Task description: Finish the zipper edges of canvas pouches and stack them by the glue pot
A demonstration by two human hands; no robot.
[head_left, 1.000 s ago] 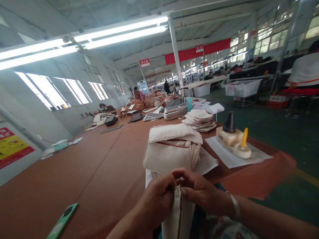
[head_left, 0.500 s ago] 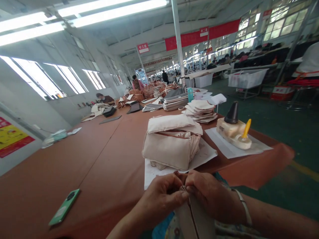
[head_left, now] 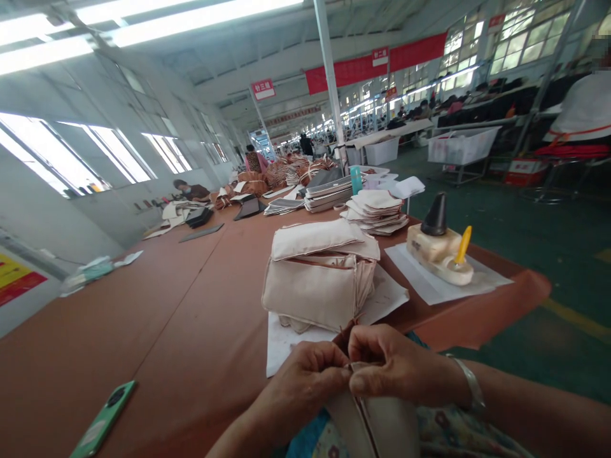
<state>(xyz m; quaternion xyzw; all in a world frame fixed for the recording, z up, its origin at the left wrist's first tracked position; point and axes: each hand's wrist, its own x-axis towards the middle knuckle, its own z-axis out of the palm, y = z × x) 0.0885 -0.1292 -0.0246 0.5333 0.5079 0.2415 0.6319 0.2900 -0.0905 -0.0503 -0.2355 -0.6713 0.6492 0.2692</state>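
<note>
Between my two hands hangs a beige fabric or leather piece (head_left: 389, 423) with a brown-edged seam down its middle, low in front of my lap. My left hand (head_left: 312, 375) pinches its upper edge from the left, thumb against fingers. From the right, my right hand (head_left: 396, 366) pinches the same edge close beside it. The two sets of fingertips nearly touch. Brown material shows just behind the fingers. Beyond my hands, a stack of similar beige sewn pieces (head_left: 310, 292) lies on a white sheet (head_left: 279, 346) on the brown-covered table (head_left: 191, 331).
To the right, a glue container with a black cone (head_left: 435, 216) and a yellow-handled tool (head_left: 463, 247) stands on paper. A green phone (head_left: 105, 420) lies at the left front. Farther back are another beige stack (head_left: 375, 210), grey pieces (head_left: 329, 194) and a seated person (head_left: 191, 189).
My right hand has shifted its fingers, the thumb now lying flatter along the edge. The beige piece is still held by both hands. The whole view has swung slightly to the right.
</note>
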